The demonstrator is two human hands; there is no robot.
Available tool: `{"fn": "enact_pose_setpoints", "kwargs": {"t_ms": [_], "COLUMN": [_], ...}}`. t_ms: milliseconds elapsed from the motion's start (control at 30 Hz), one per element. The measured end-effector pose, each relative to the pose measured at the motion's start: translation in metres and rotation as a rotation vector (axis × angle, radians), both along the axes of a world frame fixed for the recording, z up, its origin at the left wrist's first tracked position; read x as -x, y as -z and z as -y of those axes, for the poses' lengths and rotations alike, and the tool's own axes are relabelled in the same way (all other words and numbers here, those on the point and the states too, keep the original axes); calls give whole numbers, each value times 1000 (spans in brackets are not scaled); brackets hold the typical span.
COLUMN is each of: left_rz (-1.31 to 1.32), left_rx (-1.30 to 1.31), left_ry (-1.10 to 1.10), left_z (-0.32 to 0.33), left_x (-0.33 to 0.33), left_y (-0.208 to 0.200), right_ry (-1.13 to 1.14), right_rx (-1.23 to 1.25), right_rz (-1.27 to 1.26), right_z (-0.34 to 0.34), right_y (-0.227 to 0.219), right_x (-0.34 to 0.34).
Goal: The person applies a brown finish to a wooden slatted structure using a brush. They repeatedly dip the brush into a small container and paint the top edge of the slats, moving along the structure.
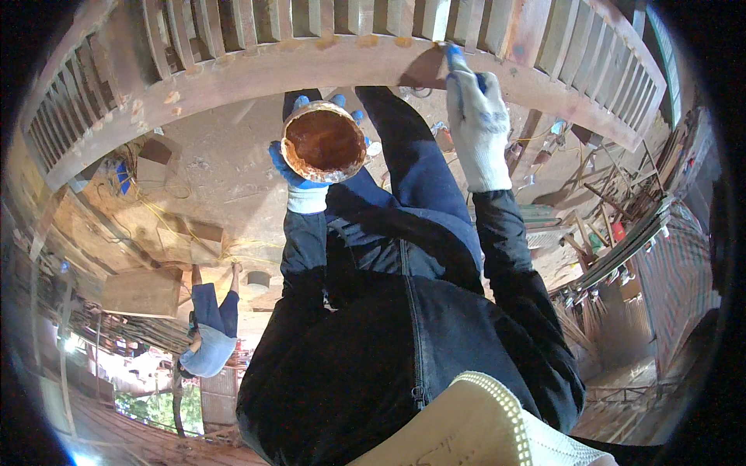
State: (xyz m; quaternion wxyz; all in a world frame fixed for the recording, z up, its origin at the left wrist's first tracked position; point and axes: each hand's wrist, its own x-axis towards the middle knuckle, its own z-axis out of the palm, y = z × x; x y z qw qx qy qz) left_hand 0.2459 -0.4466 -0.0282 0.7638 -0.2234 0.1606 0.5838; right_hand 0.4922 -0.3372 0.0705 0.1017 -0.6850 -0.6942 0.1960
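Observation:
My left hand (pixel 304 186), in a white and blue glove, grips a round bowl (pixel 293 165) from below and the sides. The bowl is tilted so its inside shows, coated with reddish-brown paste (pixel 326 140). My right hand (pixel 478 116), gloved the same way, reaches up to a long wooden rail (pixel 311 62) with a row of slats (pixel 361 17). Its blue index fingertip meets the rail at the foot of a slat, while the other fingers are curled in. What they hold, if anything, is hidden. Brownish patches of filler dot the joints along the rail.
Cables (pixel 167 221) and scraps lie on the dusty floor (pixel 225 147). A wooden box (pixel 142 292) and a bending person in blue (pixel 210 342) are at the lower left. Stacked timber and long strips (pixel 622 260) fill the right side.

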Motion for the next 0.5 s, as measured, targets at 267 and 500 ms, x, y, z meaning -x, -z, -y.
{"fn": "enact_pose_setpoints", "kwargs": {"t_ms": [267, 500], "left_rz": [-161, -106], "left_rx": [-34, 91], "left_ry": [72, 65], "left_z": [-2, -6], "left_x": [1, 1], "left_y": [-5, -12], "right_ry": [85, 150], "right_rx": [41, 33], "right_rz": [-25, -107], "right_z": [20, 9], "right_y": [-9, -8], "right_x": [-11, -21]}}
